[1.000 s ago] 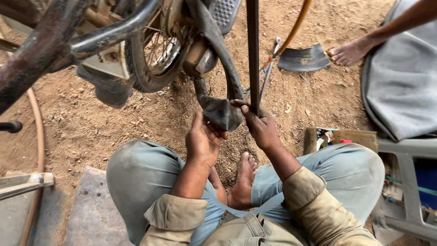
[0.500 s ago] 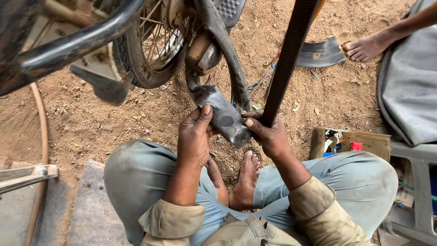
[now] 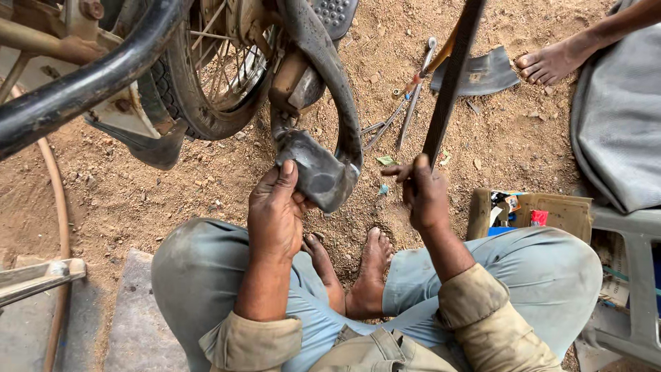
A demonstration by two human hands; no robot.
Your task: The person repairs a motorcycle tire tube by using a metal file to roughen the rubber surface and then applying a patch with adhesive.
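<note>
Left hand (image 3: 277, 210) closed on folded end of black inner tube (image 3: 320, 172), just ahead of crossed legs. Right hand (image 3: 423, 193) clamped round dark flat bar (image 3: 451, 83), long axis rising away, beside tube's right edge.

Left hand: the left hand (image 3: 277, 210) grips the black rubber tube (image 3: 318, 172), at about 7 o'clock from the tube.
Right hand: the right hand (image 3: 423, 195) is closed around a flat dark bar (image 3: 451, 83) rising toward 1 o'clock.
Wheel: a spoked wheel (image 3: 220, 76) at 11 o'clock.
Ground: another person's bare foot (image 3: 551, 63) at 2 o'clock.
</note>
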